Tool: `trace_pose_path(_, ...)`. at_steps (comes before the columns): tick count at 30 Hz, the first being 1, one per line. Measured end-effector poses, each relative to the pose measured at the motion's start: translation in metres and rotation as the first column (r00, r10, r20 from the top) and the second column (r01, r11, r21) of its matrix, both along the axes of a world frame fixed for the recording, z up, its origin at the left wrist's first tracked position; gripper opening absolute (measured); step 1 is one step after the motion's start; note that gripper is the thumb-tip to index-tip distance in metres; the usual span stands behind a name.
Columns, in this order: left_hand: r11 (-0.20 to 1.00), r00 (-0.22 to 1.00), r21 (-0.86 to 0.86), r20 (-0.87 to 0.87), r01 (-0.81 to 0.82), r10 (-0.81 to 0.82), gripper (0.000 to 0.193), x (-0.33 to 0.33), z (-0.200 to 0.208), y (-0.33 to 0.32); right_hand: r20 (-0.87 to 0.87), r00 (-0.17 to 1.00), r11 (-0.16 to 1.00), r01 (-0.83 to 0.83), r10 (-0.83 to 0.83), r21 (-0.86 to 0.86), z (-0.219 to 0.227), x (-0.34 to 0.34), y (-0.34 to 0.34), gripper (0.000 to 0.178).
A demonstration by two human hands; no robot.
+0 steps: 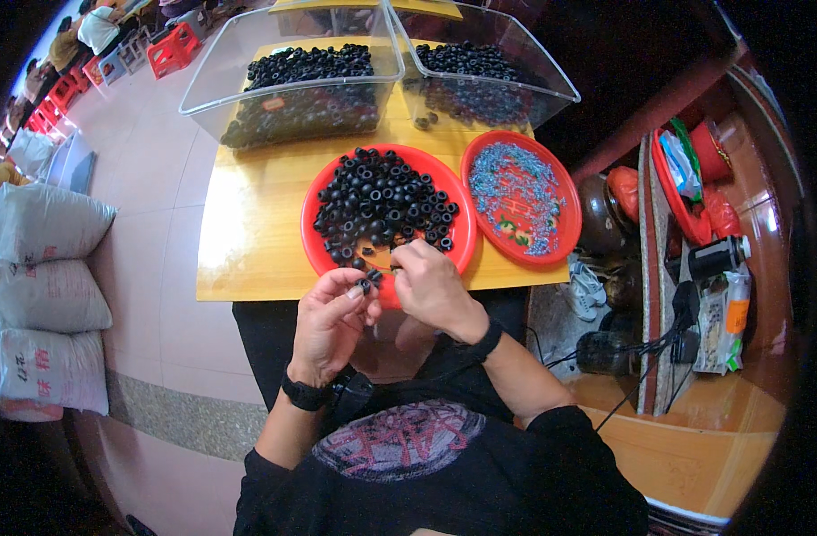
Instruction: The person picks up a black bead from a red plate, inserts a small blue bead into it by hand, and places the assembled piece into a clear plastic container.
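A red plate (469, 234) heaped with small black ring-shaped parts (373, 201) lies on the yellow table in front of me. Just off its near rim, my left hand (330, 314) pinches a black ring-shaped part (366, 285) between thumb and fingertips. My right hand (433, 284) reaches over the plate's near right rim with its fingers closed together; what they hold, if anything, is hidden. To the right lies a second red plate (565, 234) with many tiny bluish pieces (516, 183) scattered over its printed bottom.
Two clear plastic bins (208, 103) (551, 89) of black parts stand at the table's (248, 232) far side. White sacks (47, 295) are stacked on the floor at left. A cluttered shelf (650, 268) and shoes (587, 290) are at right. People sit near red stools (172, 49) far left.
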State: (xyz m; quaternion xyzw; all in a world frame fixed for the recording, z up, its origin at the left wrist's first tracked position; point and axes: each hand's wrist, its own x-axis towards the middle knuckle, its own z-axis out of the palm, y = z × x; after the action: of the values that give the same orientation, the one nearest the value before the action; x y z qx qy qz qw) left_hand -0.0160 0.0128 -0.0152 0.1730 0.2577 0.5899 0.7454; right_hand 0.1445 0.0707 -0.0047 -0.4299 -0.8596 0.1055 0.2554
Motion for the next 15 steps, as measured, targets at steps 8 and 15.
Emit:
trace_pose_path(8,0.998,0.998,0.024,-0.03,0.056,-0.055,0.021,0.012,0.002,0.002,-0.588,0.749,0.605,-0.324,-0.306,-0.728,0.033,0.006,-0.021,0.009)
trace_pose_path(15,0.996,0.997,0.064,-0.052,0.054,-0.051,0.02,0.015,-0.001,0.001,-0.624,0.726,0.662,-0.318,-0.29,-0.678,0.033,0.008,-0.027,0.01)
